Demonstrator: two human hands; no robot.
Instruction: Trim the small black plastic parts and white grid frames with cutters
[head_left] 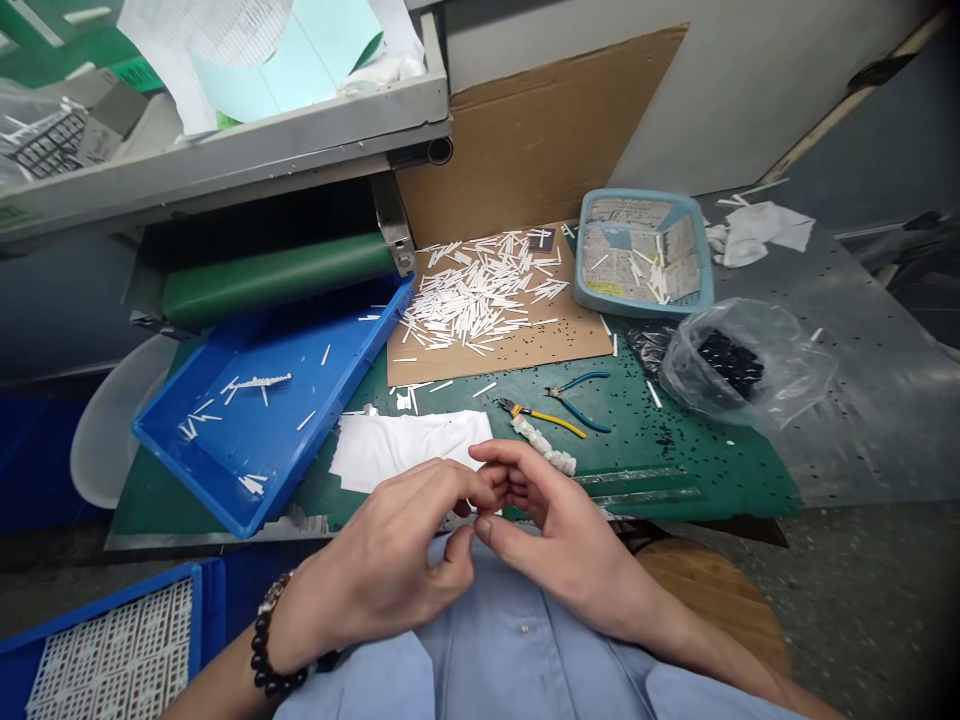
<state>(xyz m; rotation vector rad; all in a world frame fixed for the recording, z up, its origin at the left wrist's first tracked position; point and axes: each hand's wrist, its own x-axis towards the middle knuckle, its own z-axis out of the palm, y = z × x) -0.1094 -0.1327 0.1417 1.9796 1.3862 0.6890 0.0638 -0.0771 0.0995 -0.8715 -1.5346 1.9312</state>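
My left hand (405, 545) and my right hand (551, 530) meet in front of my shirt, at the near edge of the green work mat (517, 390). Both have curled fingers, thumbs and fingertips close together. Whatever lies between them is hidden, too small to make out. Behind my left hand lies a folded white cloth (409, 445). Beyond my right hand are yellow-handled pliers (544, 415), blue-handled pliers (577, 395) and a lumpy white strip (544, 445). Farther back, a heap of small white sticks (476, 295) covers a cardboard sheet (577, 340).
A blue tray (247, 420) with a few white pieces sits tilted at left, below a green conveyor roller (277, 275). At right stand a light-blue basket (645, 195) lined with newspaper and a clear bag (697, 385) of small black parts. Black bits litter the mat.
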